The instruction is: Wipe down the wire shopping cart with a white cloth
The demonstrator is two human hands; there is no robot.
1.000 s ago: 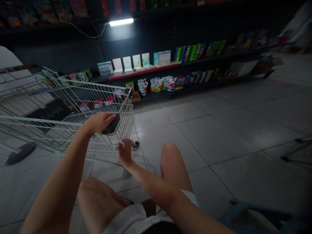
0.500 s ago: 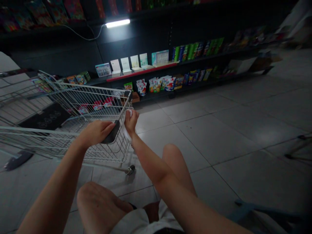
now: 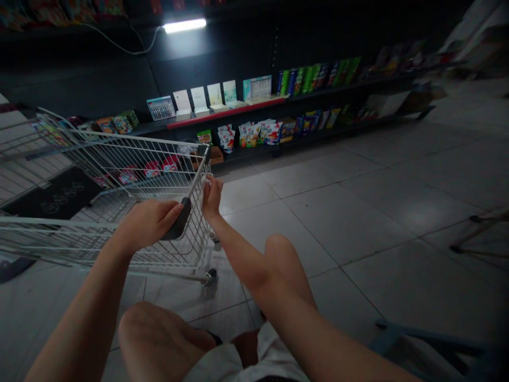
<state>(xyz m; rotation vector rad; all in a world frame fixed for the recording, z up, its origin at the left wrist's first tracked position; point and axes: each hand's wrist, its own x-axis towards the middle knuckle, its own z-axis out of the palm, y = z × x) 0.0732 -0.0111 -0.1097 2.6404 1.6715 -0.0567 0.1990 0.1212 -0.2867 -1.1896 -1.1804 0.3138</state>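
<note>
A wire shopping cart (image 3: 155,260) stands in front of me on the left, its end panel facing right. My left hand (image 3: 149,223) is closed over the dark plastic corner piece (image 3: 178,220) on the cart's near top edge. At the cart's end wires, my right hand (image 3: 212,196) presses a white cloth (image 3: 205,180) against the mesh; most of the cloth is hidden by the fingers. A caster wheel (image 3: 210,277) sits under the near corner.
Behind the cart runs a dark shelf with a red edge strip (image 3: 226,113), holding boxes, green and blue cans (image 3: 308,79) and snack bags (image 3: 260,132). A lit tube lamp (image 3: 185,26) hangs above. A blue frame (image 3: 429,339) stands at lower right, on grey floor tiles (image 3: 358,212).
My right hand stays at the cart's end, and less of the white cloth shows below it now. The view has shifted slightly, and my left hand keeps its hold on the corner.
</note>
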